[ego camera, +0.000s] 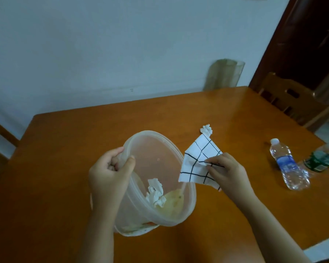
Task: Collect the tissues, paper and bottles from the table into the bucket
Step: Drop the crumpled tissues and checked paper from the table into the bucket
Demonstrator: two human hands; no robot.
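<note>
A translucent plastic bucket (pixel 165 149) is tilted toward me over the wooden table (pixel 68 139). My left hand (pixel 108 173) grips its near-left rim. A crumpled white tissue (pixel 155 193) lies inside the bucket. My right hand (pixel 228 171) pinches a white paper with black grid lines (pixel 198 162) just beside the bucket's right rim. Another crumpled tissue (pixel 206 129) rests on the table behind the paper. A clear water bottle with a blue label (pixel 287 164) lies on its side at the right, and a second bottle with a green label (pixel 323 158) lies beyond it.
A wooden chair (pixel 292 99) stands at the table's far right corner by a dark door. Another chair's edge shows at the far left. A translucent container (pixel 224 74) stands against the wall behind the table.
</note>
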